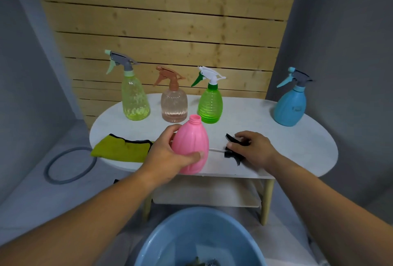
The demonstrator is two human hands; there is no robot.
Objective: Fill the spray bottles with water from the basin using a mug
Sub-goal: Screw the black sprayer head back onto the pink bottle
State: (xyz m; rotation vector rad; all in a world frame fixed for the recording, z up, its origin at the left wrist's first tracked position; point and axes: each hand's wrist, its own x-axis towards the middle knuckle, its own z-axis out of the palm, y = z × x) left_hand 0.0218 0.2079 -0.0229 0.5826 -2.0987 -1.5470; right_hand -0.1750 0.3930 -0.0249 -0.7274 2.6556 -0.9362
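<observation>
Pink bottle (191, 144): neck uncapped, threads bare, body near upright with the mouth leaning a little to the right, at the front edge of the table (297, 144). I cannot tell whether its base touches the top. Left hand (168, 155) is clamped on it, thumb across the front of the lower body, fingers wrapped behind the shoulder. Just right of the bottle, the black spray head (230, 153) lies on the tabletop, with its thin white tube (215, 149) pointing toward the bottle. Right hand (253, 149) is over the head, fingers curled round it. I log four more bottles standing upright along the back of the table, all with triggers fitted: yellow bottle (135, 100) at far left, peach bottle (174, 104) next, green bottle (210, 104) directly behind the pink one, blue bottle (290, 106) well apart at the right end. Green cloth (121, 149) lies folded on the left of the table, near the left wrist. Blue basin (170, 234) sits on the floor below the front edge, between the forearms; something dark lies in it at the frame bottom, too cropped to identify. Grey ring (70, 164) lies on the floor at left. Wooden slat wall (170, 21) behind.
</observation>
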